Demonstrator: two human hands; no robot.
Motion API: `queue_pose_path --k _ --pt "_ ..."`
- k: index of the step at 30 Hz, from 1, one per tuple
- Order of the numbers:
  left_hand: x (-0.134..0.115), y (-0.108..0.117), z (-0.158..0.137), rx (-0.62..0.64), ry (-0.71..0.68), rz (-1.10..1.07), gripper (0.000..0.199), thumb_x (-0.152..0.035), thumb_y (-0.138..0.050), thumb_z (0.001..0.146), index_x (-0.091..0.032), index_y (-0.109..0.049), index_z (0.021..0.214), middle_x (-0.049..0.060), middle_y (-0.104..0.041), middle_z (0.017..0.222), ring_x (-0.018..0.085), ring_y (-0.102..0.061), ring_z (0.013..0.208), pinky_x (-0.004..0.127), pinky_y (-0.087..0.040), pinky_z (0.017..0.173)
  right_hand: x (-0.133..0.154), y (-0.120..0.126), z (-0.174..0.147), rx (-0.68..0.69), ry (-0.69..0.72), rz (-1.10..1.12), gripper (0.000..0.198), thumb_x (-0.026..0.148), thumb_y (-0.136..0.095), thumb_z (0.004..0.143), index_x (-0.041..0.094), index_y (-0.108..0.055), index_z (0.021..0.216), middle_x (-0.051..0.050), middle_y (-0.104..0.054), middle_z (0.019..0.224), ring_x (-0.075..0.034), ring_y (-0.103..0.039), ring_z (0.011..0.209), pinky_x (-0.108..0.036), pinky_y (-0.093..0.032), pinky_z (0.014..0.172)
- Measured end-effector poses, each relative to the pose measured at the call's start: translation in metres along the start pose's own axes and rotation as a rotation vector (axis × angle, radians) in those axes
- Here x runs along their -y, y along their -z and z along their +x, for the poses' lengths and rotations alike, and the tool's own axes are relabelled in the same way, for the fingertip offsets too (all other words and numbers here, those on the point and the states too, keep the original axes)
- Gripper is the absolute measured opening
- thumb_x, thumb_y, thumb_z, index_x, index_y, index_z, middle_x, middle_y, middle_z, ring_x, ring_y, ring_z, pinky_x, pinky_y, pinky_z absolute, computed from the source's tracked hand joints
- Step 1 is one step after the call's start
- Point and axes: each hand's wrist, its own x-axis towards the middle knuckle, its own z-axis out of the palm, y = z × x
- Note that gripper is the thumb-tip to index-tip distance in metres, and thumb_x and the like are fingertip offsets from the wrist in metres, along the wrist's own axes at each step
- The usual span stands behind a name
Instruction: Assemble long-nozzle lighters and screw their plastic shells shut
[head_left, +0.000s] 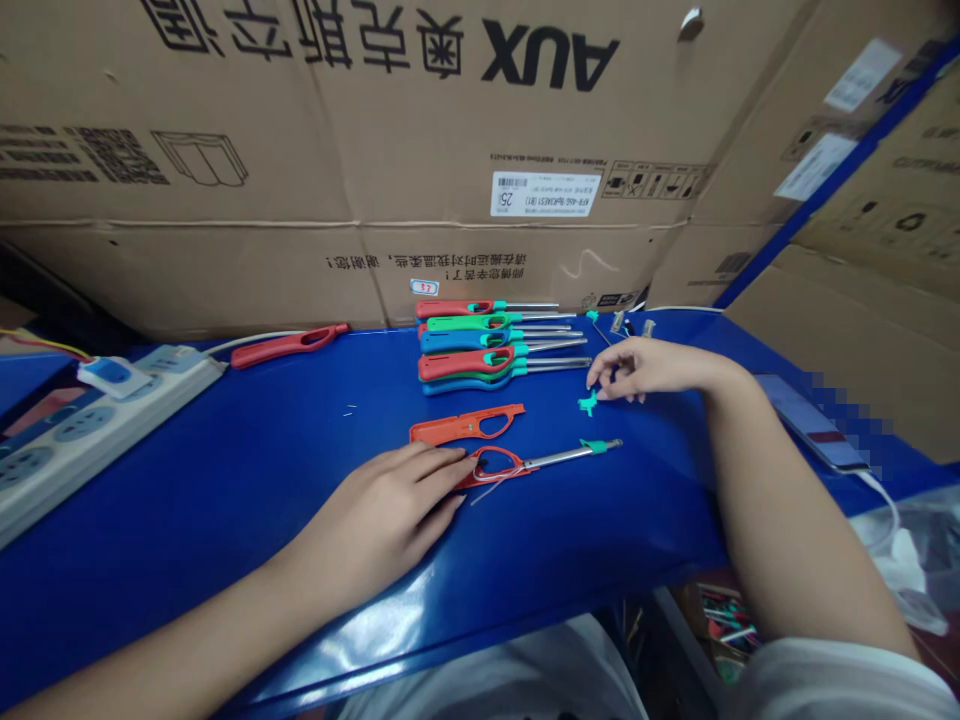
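Note:
My left hand lies over the handle end of an open orange-red lighter half, its fingers closed on it. A thin wire comes out by the fingers, and a metal tube with a green collar extends to the right. The matching orange half shell lies just behind. My right hand is curled with its fingertips at a small green plastic trigger piece, apparently pinching it. Behind, between the hands, is a stack of long-nosed lighters in red, green and blue.
A red handle shell lies at the back left, near a white power strip. Small loose parts sit behind my right hand. A phone on a cable lies at right. Cardboard walls the back of the blue table.

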Motion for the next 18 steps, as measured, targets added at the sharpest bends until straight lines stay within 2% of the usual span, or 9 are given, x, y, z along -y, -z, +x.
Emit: queue_pose_path --k 3,5,11,15,18 --pt "0.0 0.0 0.001 0.006 0.006 0.007 0.032 -0.026 -0.051 0.1 -0.022 -0.067 0.128 0.006 -0.071 0.13 0.027 -0.068 0.116 0.045 -0.058 0.097 -0.003 0.001 0.001 0.002 0.116 -0.17 0.043 0.049 -0.081 0.066 0.019 -0.077 0.097 -0.001 -0.065 0.077 -0.015 -0.056 0.069 -0.027 -0.044 0.065" --pt "0.0 0.0 0.002 0.007 0.011 0.003 0.032 -0.026 -0.052 0.1 -0.022 -0.066 0.128 0.007 -0.071 0.13 0.027 -0.068 0.116 0.045 -0.058 0.097 -0.003 -0.001 0.004 0.03 0.14 -0.235 0.041 0.052 -0.079 0.067 0.018 -0.078 0.092 -0.003 -0.067 0.083 -0.016 -0.055 0.073 -0.028 -0.042 0.067" --pt "0.0 0.0 0.002 0.014 0.036 -0.028 0.032 -0.025 -0.051 0.101 -0.022 -0.064 0.131 0.007 -0.072 0.127 0.025 -0.068 0.113 0.042 -0.057 0.098 0.009 -0.013 0.008 0.085 0.178 -0.271 0.039 0.055 -0.077 0.072 0.019 -0.075 0.084 -0.003 -0.067 0.08 -0.017 -0.056 0.073 -0.028 -0.041 0.067" --pt "-0.004 0.004 -0.001 0.041 0.092 -0.041 0.031 -0.023 -0.052 0.101 -0.022 -0.065 0.129 0.007 -0.072 0.123 0.025 -0.068 0.111 0.04 -0.058 0.092 0.023 -0.023 0.007 0.083 0.17 -0.292 0.035 0.052 -0.078 0.07 0.019 -0.072 0.082 -0.002 -0.065 0.075 -0.017 -0.055 0.071 -0.028 -0.041 0.064" --pt "-0.007 0.007 -0.001 0.06 0.125 -0.053 0.032 -0.022 -0.055 0.098 -0.023 -0.064 0.129 0.007 -0.071 0.124 0.026 -0.067 0.112 0.042 -0.058 0.091 0.029 -0.029 0.006 0.107 0.16 -0.257 0.032 0.05 -0.074 0.073 0.019 -0.069 0.081 -0.002 -0.065 0.072 -0.016 -0.055 0.068 -0.027 -0.04 0.062"
